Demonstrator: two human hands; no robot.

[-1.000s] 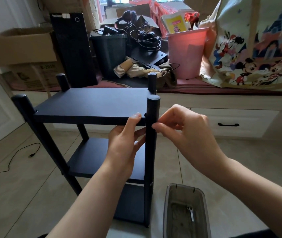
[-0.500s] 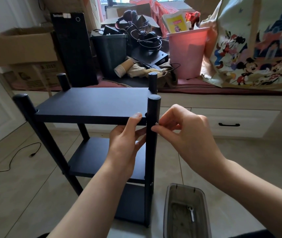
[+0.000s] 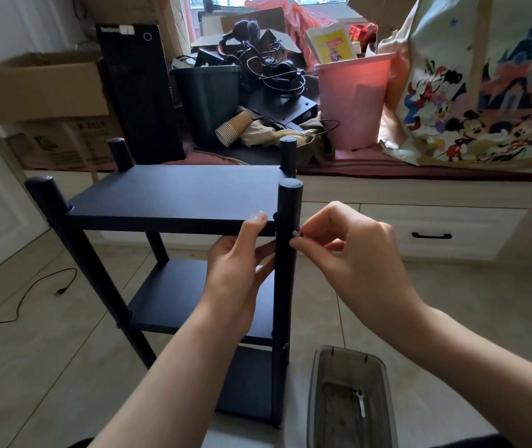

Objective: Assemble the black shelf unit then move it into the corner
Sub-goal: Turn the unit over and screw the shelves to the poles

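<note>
Shelf-unit fastening comes down to one small silvery screw, pinched between thumb and forefinger of the right hand and held against the outer side of the near right post, level with the top board. The left hand grips that board's front edge just beside the post, thumb on top, fingers curled underneath, steadying the joint.

Judging from this, the screw could cross-thread or slip from the fingertips if board and post holes are not lined up; a dropped screw would land on the tiled floor and might roll away. Letting the left hand ease off could let the board sag and shift the hole.

Both hands sit at the black shelf unit's front right corner; it stands upright on the floor, three boards on four posts, in front of a cluttered window bench. A translucent box holding a small wrench lies near the post's foot.
</note>
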